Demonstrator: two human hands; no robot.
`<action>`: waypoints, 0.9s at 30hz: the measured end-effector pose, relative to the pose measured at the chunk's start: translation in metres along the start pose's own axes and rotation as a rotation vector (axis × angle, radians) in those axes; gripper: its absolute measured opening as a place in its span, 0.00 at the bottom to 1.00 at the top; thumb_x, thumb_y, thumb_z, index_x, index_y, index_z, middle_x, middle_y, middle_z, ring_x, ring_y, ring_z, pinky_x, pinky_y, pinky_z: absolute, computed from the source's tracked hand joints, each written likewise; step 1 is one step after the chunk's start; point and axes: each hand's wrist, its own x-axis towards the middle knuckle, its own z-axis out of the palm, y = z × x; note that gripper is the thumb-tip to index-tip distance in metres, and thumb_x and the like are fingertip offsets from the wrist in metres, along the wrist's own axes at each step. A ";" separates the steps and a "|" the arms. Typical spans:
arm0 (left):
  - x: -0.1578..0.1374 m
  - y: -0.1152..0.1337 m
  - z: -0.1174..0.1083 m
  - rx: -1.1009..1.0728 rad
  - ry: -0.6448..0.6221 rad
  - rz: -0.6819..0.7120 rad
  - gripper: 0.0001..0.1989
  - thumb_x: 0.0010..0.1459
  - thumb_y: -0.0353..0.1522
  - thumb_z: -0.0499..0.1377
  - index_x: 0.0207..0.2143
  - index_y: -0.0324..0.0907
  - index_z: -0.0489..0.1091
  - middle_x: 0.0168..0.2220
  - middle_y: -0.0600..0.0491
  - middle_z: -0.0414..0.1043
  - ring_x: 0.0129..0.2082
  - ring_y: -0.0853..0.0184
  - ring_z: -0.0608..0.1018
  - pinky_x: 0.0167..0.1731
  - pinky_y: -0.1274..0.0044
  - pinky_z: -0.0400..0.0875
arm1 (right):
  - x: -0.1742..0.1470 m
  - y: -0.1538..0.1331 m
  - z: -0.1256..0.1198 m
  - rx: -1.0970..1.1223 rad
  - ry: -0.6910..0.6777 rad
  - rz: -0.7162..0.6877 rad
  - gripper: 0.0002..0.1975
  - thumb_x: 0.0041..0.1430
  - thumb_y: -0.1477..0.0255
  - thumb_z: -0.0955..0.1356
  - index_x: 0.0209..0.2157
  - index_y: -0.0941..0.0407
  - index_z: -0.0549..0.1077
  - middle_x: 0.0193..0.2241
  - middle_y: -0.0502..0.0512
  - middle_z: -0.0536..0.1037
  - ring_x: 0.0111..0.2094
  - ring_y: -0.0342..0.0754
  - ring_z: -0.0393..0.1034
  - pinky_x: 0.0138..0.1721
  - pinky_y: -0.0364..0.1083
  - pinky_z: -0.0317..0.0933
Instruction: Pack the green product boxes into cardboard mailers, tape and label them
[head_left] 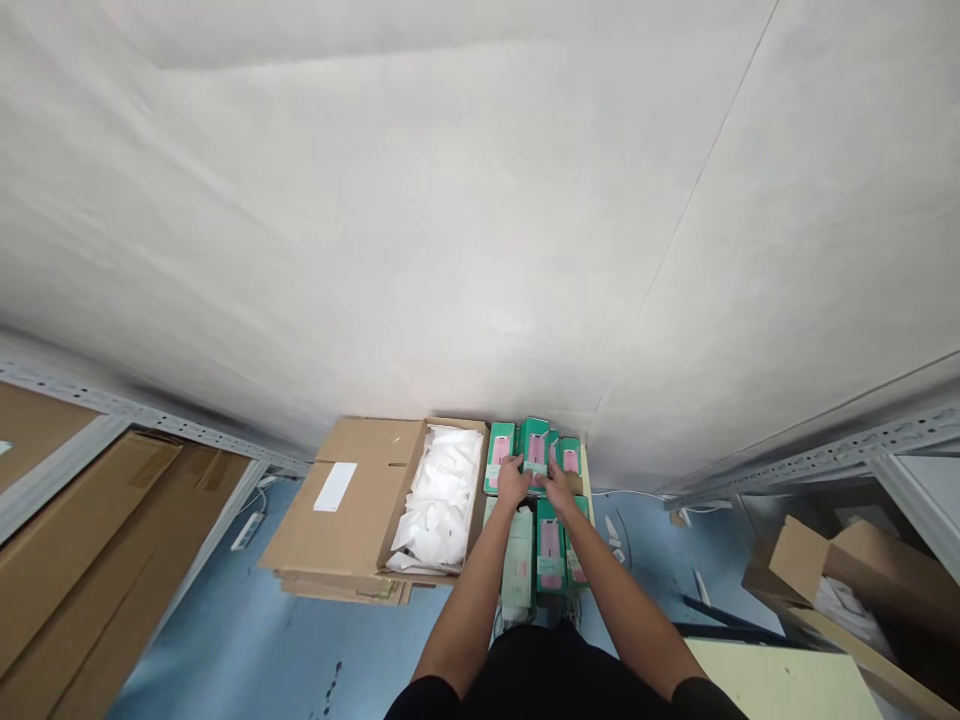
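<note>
Between my two hands is a green box (535, 430) with a pink item pictured on its front. My left hand (513, 482) grips its left side near the lower end, while the fingers of my right hand (558, 488) press on its right side. Other green boxes of the same kind stand close around: one (499, 455) to the left, one (570, 455) to the right, and one (550, 550) nearer my body. A paler green box (518, 570) lies beside that one, below my left wrist. My forearms cover parts of the group.
Left of the green boxes, an open carton (481, 500) holds white wrapped items (442, 490). Flat cardboard (367, 490) with a white label adjoins it. A white wall (480, 250) rises behind. Shelving (127, 420) stands at left, and an open carton (862, 570) at right.
</note>
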 end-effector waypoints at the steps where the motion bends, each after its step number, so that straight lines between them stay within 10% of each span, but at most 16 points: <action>1: -0.002 -0.002 -0.002 -0.055 0.005 0.013 0.25 0.54 0.26 0.62 0.56 0.38 0.76 0.55 0.42 0.76 0.59 0.56 0.75 0.62 0.69 0.65 | -0.001 -0.001 -0.001 0.011 0.028 0.027 0.41 0.46 0.56 0.73 0.63 0.51 0.69 0.59 0.63 0.76 0.64 0.62 0.67 0.63 0.63 0.59; 16: -0.063 -0.006 -0.057 -0.686 -0.173 0.404 0.37 0.52 0.30 0.65 0.66 0.48 0.67 0.62 0.44 0.68 0.58 0.54 0.76 0.51 0.65 0.78 | -0.089 -0.092 -0.011 -0.016 0.099 -0.222 0.40 0.49 0.68 0.73 0.65 0.48 0.68 0.55 0.58 0.77 0.53 0.57 0.75 0.54 0.57 0.70; 27: -0.135 0.033 -0.034 -0.644 -0.492 0.484 0.40 0.51 0.29 0.66 0.67 0.51 0.63 0.60 0.45 0.68 0.57 0.56 0.74 0.47 0.68 0.78 | -0.205 -0.103 -0.066 -0.003 0.357 -0.314 0.32 0.53 0.67 0.73 0.62 0.50 0.72 0.58 0.59 0.77 0.54 0.56 0.74 0.54 0.56 0.71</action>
